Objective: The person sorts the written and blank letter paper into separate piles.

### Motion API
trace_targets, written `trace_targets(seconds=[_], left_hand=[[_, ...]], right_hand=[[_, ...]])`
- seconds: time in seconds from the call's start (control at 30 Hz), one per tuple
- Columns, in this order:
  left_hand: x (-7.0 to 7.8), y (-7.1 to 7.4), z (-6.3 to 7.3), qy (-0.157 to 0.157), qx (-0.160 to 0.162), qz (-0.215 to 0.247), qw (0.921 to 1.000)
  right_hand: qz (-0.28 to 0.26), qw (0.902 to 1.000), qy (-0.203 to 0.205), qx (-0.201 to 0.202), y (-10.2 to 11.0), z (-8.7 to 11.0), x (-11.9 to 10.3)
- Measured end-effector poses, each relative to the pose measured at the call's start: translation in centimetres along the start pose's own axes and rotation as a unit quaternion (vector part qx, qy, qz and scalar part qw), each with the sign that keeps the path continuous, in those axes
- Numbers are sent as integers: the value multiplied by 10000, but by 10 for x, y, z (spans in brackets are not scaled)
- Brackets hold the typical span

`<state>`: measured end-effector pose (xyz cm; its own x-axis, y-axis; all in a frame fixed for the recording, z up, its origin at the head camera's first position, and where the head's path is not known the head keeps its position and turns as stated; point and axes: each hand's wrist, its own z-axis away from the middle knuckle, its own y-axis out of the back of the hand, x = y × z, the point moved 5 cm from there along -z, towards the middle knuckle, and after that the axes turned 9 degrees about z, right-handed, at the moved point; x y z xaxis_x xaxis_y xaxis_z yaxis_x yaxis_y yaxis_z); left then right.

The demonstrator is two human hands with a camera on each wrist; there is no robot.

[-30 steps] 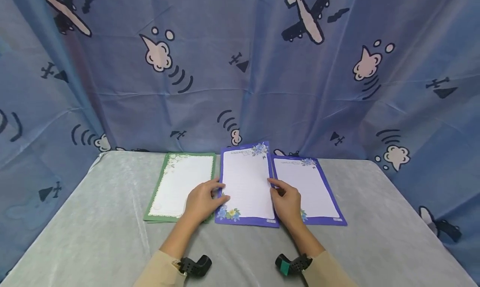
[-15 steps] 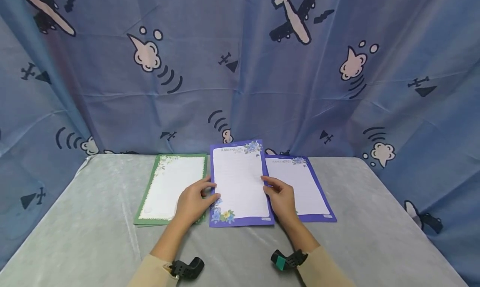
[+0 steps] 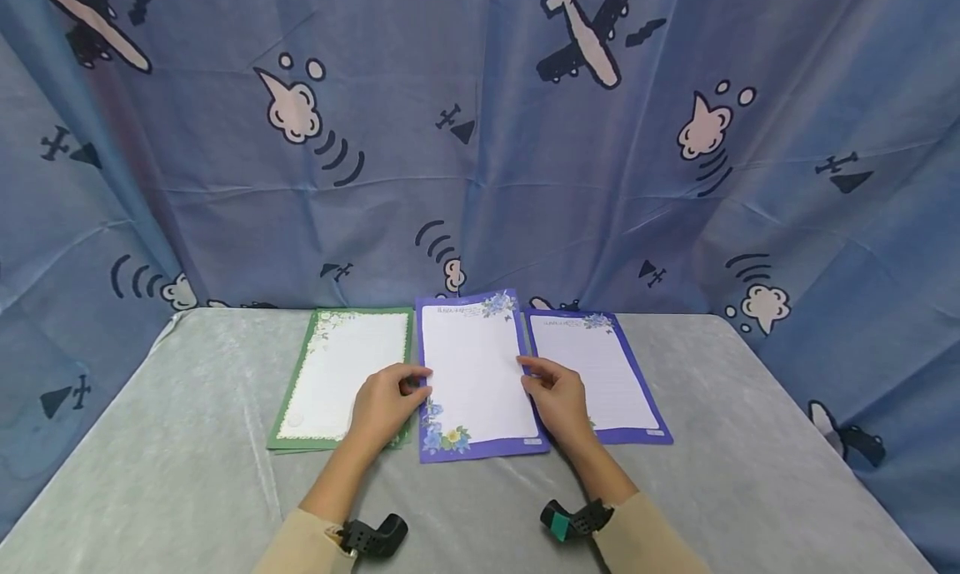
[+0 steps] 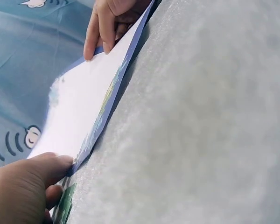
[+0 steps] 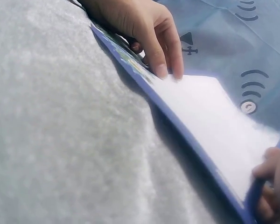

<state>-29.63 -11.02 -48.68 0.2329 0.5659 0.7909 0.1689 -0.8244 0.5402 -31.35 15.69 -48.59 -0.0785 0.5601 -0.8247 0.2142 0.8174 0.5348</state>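
A white stationery sheet (image 3: pixel 472 374) with a purple border and blue flowers stands between both hands, tilted, its far end higher than the other sheets. My left hand (image 3: pixel 386 403) pinches its left edge, thumb on the front. On the opposite edge, my right hand (image 3: pixel 558 395) pinches the paper between thumb and fingers. In the left wrist view, the sheet's lower edge shows close over the tabletop, with a thin shadow beneath. A matching purple-bordered sheet (image 3: pixel 603 374) lies to the right, partly behind my right hand. Left of the held paper are green-bordered sheets (image 3: pixel 341 374), partly covered by my left hand.
A grey cloth-covered table (image 3: pixel 187 441) carries the papers near its far edge. Right behind it hangs a blue curtain (image 3: pixel 390 124) printed with planes and clouds. Each wrist wears a black camera mount, the left mount (image 3: pixel 375 536) and the right mount (image 3: pixel 577 520).
The held sheet first rose slightly, then came down and a little nearer, both hands keeping hold of its edges. The head view shifted, moving the whole scene left. The other sheets stayed put.
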Motion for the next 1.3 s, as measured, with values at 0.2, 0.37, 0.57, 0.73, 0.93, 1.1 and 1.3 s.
trace_targets(seconds=[0.2,0.37,0.57,0.73,0.93,1.1,1.3], left_hand=[[5,2,-1,-37,24,-149,9999],[13,5,-3,-183,51,-193,9996],[16,6,-4,98,101,519,9986],[16,3,-4,208,-29,855,9961],[14,2,-4,357,-32,909,9952],[13,2,-4,639,-25,1430,9877],[16,1,-5,1022,-82,2188,9704]], right_hand=[[527,9972,533,-18,2,2,-9],[1178,9869,1102,-40,6,6,-23],[1320,9827,1295,-101,11,10,-42],[569,9933,958,-307,15,13,-53],[-1172,9842,-117,-1323,10,12,-50],[-2785,9367,-823,-1953,3,11,-46],[-3600,9060,-1053,-1963,4,9,-41]])
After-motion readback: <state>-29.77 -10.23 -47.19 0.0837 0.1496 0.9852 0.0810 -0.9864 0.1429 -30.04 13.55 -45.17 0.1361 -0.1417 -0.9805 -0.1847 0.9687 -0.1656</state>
